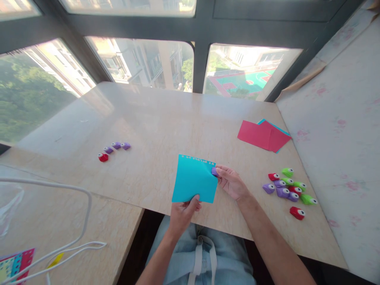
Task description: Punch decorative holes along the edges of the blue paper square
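My left hand [186,210] pinches a blue sheet of paper [194,182] at its bottom edge, thumb on top. The sheet is held up over the front of the table, with a row of small punched shapes along its top edge. In my right hand [233,183] is a small purple paper punch [214,171], gripped between thumb and fingers at the sheet's right edge near the upper corner. Fingers partly cover the punch, so whether it is pressed down cannot be told.
Several purple, red and green punches [283,192] cluster at the right. A short row of punches [116,145] sits at the left. Red and blue sheets [255,134] lie at the back right. A white cable [86,221] crosses the lower left near punched coloured paper [27,259]. Windows border the far side.
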{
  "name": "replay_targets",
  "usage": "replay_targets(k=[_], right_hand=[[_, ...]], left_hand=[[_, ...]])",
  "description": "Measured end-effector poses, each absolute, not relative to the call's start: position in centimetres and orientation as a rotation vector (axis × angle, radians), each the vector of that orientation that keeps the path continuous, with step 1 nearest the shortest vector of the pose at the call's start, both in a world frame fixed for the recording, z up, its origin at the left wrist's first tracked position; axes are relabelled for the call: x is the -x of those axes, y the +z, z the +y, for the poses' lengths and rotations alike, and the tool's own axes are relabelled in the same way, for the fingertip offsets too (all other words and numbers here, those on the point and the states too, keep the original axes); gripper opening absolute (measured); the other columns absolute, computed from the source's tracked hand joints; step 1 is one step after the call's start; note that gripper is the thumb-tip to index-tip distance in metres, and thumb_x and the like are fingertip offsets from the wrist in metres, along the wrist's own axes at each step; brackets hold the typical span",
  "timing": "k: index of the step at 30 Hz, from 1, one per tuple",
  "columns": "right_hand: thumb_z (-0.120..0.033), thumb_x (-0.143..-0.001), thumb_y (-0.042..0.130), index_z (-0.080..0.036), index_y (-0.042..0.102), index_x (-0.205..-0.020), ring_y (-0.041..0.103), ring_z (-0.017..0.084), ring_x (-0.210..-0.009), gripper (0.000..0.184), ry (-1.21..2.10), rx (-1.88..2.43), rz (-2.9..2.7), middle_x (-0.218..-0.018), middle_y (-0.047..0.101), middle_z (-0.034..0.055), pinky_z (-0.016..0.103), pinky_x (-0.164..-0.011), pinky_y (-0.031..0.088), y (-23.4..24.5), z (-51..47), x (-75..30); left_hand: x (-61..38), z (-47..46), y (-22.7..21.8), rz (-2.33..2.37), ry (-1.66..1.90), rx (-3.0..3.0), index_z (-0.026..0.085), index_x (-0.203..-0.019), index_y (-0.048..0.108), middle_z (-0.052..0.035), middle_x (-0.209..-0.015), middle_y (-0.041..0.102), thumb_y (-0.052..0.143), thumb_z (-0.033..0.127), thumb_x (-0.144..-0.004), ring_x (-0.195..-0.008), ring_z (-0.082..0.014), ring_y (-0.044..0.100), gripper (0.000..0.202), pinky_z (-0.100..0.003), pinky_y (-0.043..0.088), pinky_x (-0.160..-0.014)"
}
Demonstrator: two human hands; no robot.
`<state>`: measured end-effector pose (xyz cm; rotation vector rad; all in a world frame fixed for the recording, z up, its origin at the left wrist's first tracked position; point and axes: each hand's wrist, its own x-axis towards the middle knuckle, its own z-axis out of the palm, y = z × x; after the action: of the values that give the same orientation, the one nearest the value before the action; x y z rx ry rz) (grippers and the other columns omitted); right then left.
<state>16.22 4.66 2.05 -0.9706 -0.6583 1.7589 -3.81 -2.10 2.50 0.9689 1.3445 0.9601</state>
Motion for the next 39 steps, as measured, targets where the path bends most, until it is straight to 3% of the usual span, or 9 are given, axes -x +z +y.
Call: replay_targets(k=[14, 33, 39], right_hand=[[-0.037, -0.073, 0.084, -0.021, 0.076, -0.088, 0.066, 0.011, -0.068, 0.024, 1.802, 0.953, -0.539, -0.08, 0.074, -0.0003, 0.02, -0.065, 0.055, 1.3, 5.0, -16.8], [-0.027, -0.077, 0.08, -0.016, 0.073, -0.088, 0.074, 0.013, -0.075, 0.017, 1.866, 0.72, -0.327, -0.087, 0.079, 0.0045, 0.019, -0.073, 0.062, 0.7, 5.5, -17.6], [-0.026, -0.08, 0.077, -0.018, 0.072, -0.086, 0.074, 0.012, -0.074, 0.011, 1.872, 0.712, -0.282, -0.082, 0.079, 0.0014, 0.02, -0.075, 0.062, 0.7, 5.6, -17.9]], left_hand=[[3.8, -2.0, 2.6, 1.317, 0.995, -0.986, 0.015, -0.065, 0.068, -0.0081, -0.06, 0.07, 0.068, 0.045, -0.078, -0.055, -0.0198, 0.067, 0.033, -0.028, 0.055, -0.055], [3.9, -2.1, 2.6, 1.345, 1.01, -1.007, 0.015, -0.064, 0.069, -0.0075, -0.061, 0.071, 0.067, 0.044, -0.081, -0.056, -0.0184, 0.068, 0.034, -0.027, 0.057, -0.058], [3.9, -2.2, 2.8, 1.352, 1.014, -1.008, 0.015, -0.06, 0.068, -0.0075, -0.059, 0.07, 0.067, 0.044, -0.081, -0.055, -0.0187, 0.068, 0.036, -0.027, 0.057, -0.057]])
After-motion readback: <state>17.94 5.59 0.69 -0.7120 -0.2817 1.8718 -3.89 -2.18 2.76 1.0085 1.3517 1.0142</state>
